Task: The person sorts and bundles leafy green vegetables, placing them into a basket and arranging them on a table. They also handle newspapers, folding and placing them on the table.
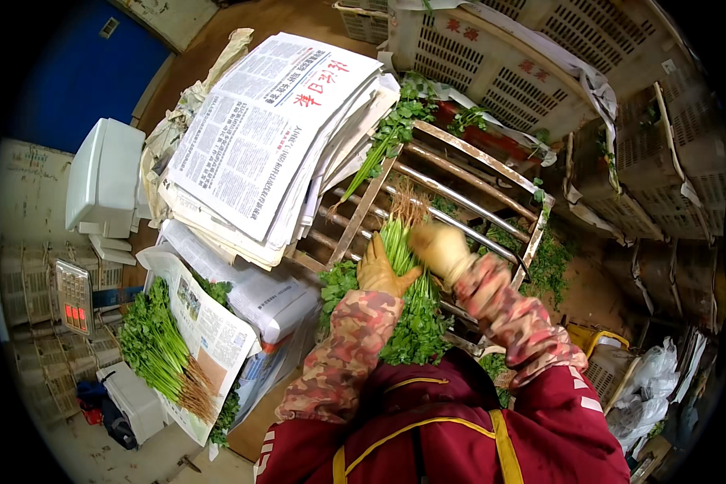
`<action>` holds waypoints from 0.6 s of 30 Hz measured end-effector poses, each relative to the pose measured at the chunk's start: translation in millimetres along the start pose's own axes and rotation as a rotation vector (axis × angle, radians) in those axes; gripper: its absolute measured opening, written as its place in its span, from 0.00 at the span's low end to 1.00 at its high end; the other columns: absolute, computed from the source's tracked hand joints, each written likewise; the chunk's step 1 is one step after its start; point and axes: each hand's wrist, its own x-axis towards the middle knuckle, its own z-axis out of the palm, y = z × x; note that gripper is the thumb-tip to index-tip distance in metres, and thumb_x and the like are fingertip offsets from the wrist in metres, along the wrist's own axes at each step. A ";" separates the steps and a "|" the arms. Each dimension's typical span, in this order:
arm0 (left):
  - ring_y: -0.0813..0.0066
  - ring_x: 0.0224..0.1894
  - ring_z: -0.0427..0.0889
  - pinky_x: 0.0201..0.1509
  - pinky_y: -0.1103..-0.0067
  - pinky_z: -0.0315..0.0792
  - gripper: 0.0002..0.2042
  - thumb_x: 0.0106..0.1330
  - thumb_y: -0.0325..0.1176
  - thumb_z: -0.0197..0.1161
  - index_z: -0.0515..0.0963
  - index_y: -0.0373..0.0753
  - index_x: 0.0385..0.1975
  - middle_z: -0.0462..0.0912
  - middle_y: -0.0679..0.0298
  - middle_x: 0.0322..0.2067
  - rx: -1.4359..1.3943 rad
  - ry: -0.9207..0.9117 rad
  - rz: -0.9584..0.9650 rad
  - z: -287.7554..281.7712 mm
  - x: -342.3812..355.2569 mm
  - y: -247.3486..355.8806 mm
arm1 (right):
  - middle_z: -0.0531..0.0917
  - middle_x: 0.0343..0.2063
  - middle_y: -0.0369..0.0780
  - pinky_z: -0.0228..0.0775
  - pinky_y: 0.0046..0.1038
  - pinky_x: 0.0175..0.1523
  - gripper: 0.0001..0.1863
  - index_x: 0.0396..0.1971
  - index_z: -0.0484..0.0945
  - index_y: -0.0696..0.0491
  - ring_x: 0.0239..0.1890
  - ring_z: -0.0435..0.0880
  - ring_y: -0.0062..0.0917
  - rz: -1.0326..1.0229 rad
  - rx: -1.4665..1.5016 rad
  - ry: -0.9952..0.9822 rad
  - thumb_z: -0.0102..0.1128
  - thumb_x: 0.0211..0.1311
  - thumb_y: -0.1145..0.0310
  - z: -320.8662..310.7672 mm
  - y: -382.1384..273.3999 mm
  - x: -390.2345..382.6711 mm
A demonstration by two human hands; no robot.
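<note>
A bunch of leafy greens (pixel 416 323), much like coriander, lies on a slatted metal rack in front of me, leaves toward my body and brown roots (pixel 407 208) away from it. My gloved left hand (pixel 381 270) is on the left side of its stems, fingers pointing away and the thumb reaching across them. At the root end, on the right, my gloved right hand (pixel 442 250) is smeared by motion. Its fingers cannot be made out. Both forearms wear camouflage-patterned sleeves.
Left of the rack is a tall stack of newspapers (pixel 250 145). Below it, another rooted bunch (pixel 165 347) rests on newspaper beside a scale with a lit red display (pixel 75 298). Loose greens (pixel 391 133) lie on the rack's far corner (pixel 422 127). Slotted plastic crates (pixel 492 68) stand right and behind.
</note>
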 end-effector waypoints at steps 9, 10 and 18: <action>0.49 0.66 0.60 0.69 0.63 0.55 0.59 0.47 0.63 0.69 0.44 0.30 0.69 0.59 0.41 0.64 0.011 -0.063 -0.082 -0.8 -1.5 7.2 | 0.84 0.42 0.50 0.75 0.35 0.51 0.34 0.51 0.78 0.54 0.43 0.84 0.41 0.535 0.241 -0.032 0.56 0.58 0.38 -43.9 56.0 3.2; 0.49 0.66 0.60 0.69 0.63 0.55 0.59 0.47 0.63 0.69 0.44 0.30 0.69 0.59 0.41 0.64 0.013 -0.064 -0.082 -2.1 -0.2 5.3 | 0.84 0.40 0.49 0.74 0.36 0.52 0.34 0.42 0.83 0.54 0.42 0.84 0.42 0.483 0.166 -0.157 0.56 0.55 0.35 -30.6 47.7 5.0; 0.47 0.63 0.64 0.67 0.63 0.58 0.57 0.47 0.61 0.70 0.46 0.30 0.69 0.61 0.41 0.62 -0.005 -0.043 -0.045 -1.1 2.4 7.6 | 0.84 0.24 0.38 0.75 0.21 0.29 0.15 0.43 0.79 0.57 0.21 0.81 0.20 0.814 0.985 0.536 0.59 0.64 0.62 -40.0 139.1 1.2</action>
